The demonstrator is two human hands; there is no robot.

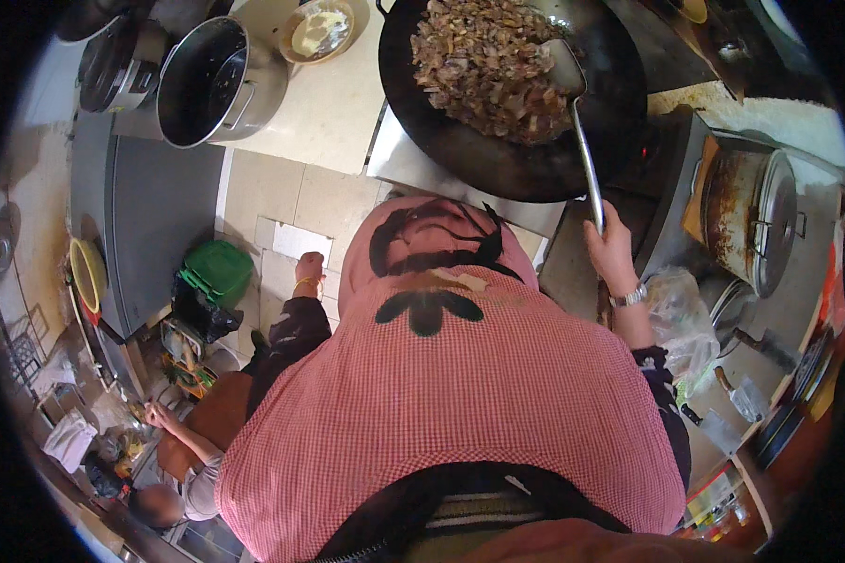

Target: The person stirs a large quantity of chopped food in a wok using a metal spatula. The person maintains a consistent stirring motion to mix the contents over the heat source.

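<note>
My right hand [612, 246] is closed around the handle of a metal wok spatula [587, 155]. The spatula's blade rests against a heap of browned, chopped meat [493, 77] in a large black wok [458, 155] at the top of the view. Below and left of the wok, my left hand [310, 267] hangs beside the apron with its fingers curled in. Nothing shows in it. A pink checked apron [451, 394] covers my front.
Left of the wok stand a deep steel pot [267, 91] and a bowl of pale powder [322, 32]. A stained lidded pot [732, 211] and cleavers [746, 397] lie right. A green bin [218, 271] is on the floor; another person [197, 485] is at lower left.
</note>
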